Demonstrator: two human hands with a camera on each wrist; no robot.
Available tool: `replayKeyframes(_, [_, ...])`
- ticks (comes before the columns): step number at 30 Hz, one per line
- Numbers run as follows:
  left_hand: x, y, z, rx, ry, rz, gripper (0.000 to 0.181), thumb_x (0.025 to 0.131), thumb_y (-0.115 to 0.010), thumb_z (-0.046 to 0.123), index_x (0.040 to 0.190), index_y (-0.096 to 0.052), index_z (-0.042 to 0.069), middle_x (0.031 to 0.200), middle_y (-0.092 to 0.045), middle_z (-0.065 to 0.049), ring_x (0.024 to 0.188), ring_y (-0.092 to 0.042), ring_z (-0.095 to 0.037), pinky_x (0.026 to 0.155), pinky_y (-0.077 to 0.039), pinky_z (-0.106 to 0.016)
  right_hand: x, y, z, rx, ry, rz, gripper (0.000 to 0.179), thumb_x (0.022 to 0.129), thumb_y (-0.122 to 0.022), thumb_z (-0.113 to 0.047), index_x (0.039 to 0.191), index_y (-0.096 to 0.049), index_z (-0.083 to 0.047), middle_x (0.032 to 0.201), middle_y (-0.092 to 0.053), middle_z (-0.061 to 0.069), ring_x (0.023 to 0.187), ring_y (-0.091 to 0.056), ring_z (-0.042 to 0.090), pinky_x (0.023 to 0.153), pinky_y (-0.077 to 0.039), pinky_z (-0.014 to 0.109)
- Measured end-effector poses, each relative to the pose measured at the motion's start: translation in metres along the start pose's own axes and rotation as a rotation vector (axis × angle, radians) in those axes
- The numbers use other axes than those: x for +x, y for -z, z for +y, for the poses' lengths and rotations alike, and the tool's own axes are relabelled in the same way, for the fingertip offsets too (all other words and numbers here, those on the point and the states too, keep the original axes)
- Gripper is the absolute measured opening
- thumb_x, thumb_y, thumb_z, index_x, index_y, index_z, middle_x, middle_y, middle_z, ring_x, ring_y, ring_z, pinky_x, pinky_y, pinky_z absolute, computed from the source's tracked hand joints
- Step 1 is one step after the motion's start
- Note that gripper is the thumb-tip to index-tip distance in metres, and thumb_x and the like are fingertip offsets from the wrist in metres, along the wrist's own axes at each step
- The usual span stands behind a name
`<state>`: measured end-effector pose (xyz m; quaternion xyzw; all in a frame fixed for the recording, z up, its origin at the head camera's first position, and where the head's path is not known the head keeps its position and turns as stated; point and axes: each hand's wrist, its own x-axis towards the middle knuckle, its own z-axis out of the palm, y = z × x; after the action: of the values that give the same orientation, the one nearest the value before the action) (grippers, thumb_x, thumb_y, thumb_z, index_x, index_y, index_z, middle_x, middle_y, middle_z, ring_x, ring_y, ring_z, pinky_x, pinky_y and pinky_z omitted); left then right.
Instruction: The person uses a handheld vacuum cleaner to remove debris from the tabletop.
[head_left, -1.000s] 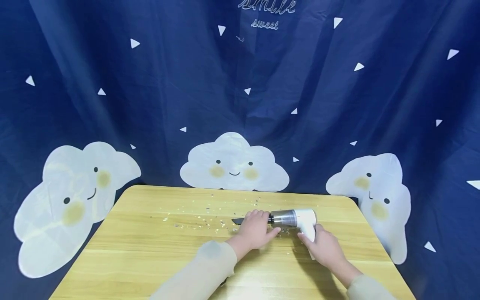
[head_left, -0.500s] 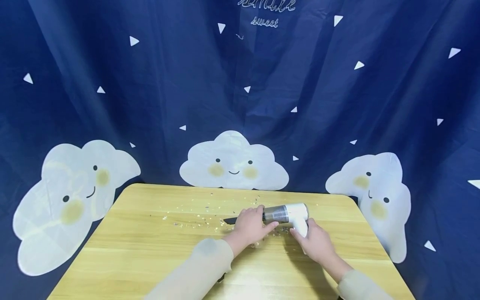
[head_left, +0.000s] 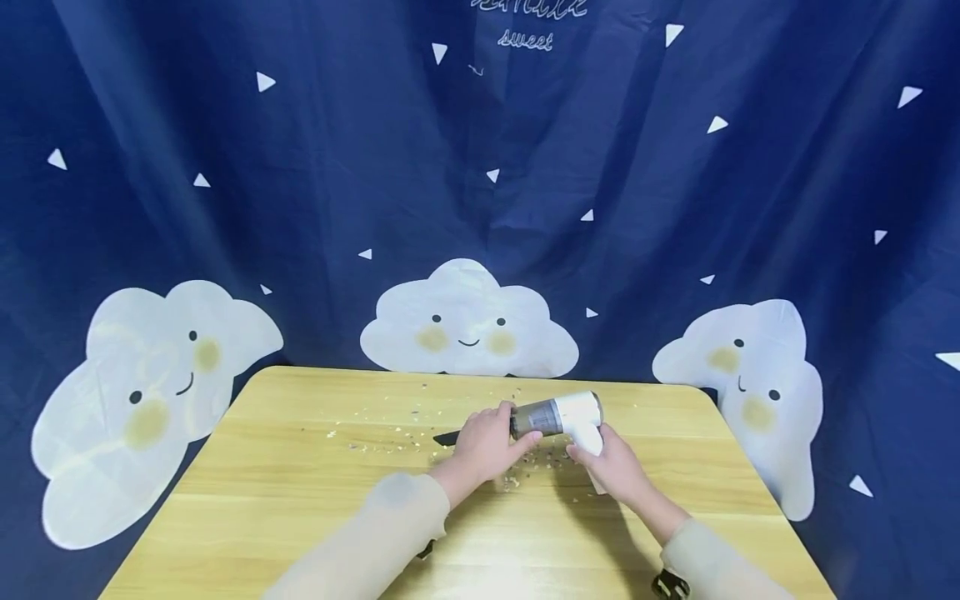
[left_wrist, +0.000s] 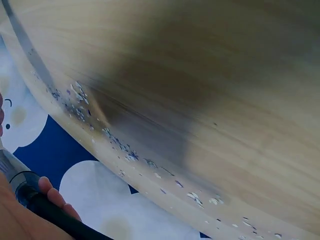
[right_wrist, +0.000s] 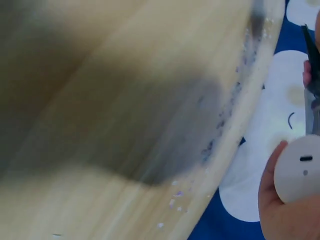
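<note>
Both hands hold a handheld vacuum cleaner (head_left: 577,408) with a white body, a see-through grey dust cup (head_left: 537,418) and a black crevice nozzle (head_left: 447,438) that points left. My right hand (head_left: 617,468) grips the white handle. Around the front end, where nozzle meets cup, my left hand (head_left: 486,442) has its fingers wrapped. Small pale and purplish scraps (left_wrist: 125,150) are scattered on the table below the vacuum. In the left wrist view the black nozzle (left_wrist: 55,212) lies under the left hand; the right wrist view shows the vacuum's round white end (right_wrist: 300,167) by the right hand.
The light wood table (head_left: 300,500) has rounded far corners. Right behind its far edge hangs a dark blue curtain (head_left: 315,208) with white clouds and triangles. More scraps (head_left: 367,433) lie to the left of the nozzle.
The vacuum and both hands have moved left and slightly up in the head view, and the vacuum is more tilted. Scraps once behind it now show below. Both grips stay the same.
</note>
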<state>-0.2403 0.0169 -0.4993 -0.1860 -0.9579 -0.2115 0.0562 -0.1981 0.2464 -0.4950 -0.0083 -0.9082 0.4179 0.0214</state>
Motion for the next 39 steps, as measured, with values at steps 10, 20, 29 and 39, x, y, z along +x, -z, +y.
replayKeyframes(10, [-0.003, 0.010, -0.011, -0.115, 0.000, -0.019, 0.080, 0.091, -0.049, 0.074, 0.140, -0.049, 0.010, 0.103, -0.068, -0.002, 0.086, -0.060, -0.017, 0.075, -0.048, -0.032, 0.011, 0.007, -0.013, 0.238, 0.027, -0.233, 0.035, 0.085, -0.074, -0.015, 0.105, -0.055, 0.006, 0.078, -0.062, 0.011, 0.066, -0.063, 0.030, 0.054, -0.054, 0.035])
replayKeyframes(20, [-0.006, 0.017, -0.019, -0.154, -0.015, -0.017, 0.083, 0.091, -0.046, 0.076, 0.142, -0.047, 0.011, 0.105, -0.068, -0.002, 0.085, -0.061, -0.016, 0.076, -0.049, -0.034, 0.021, 0.012, -0.018, 0.487, 0.009, -0.459, 0.022, 0.092, -0.067, -0.016, 0.099, -0.055, 0.001, 0.072, -0.062, 0.008, 0.060, -0.060, 0.019, 0.055, -0.052, 0.030])
replayKeyframes(29, [-0.007, 0.032, -0.018, -0.192, -0.071, -0.020, 0.080, 0.092, -0.052, 0.070, 0.142, -0.045, 0.008, 0.105, -0.067, -0.005, 0.085, -0.061, -0.016, 0.075, -0.051, -0.033, 0.025, 0.018, -0.028, 0.715, -0.103, -0.596, 0.010, 0.098, -0.060, -0.010, 0.098, -0.051, -0.006, 0.075, -0.059, 0.009, 0.061, -0.060, 0.019, 0.059, -0.056, 0.033])
replayKeyframes(39, [-0.004, 0.037, -0.016, -0.213, -0.114, -0.025, 0.081, 0.093, -0.050, 0.070, 0.143, -0.042, 0.007, 0.112, -0.066, -0.008, 0.091, -0.063, -0.018, 0.079, -0.052, -0.036, 0.031, 0.027, -0.034, 0.768, -0.150, -0.717, 0.011, 0.099, -0.055, -0.014, 0.096, -0.053, -0.004, 0.077, -0.060, 0.007, 0.063, -0.063, 0.018, 0.063, -0.057, 0.033])
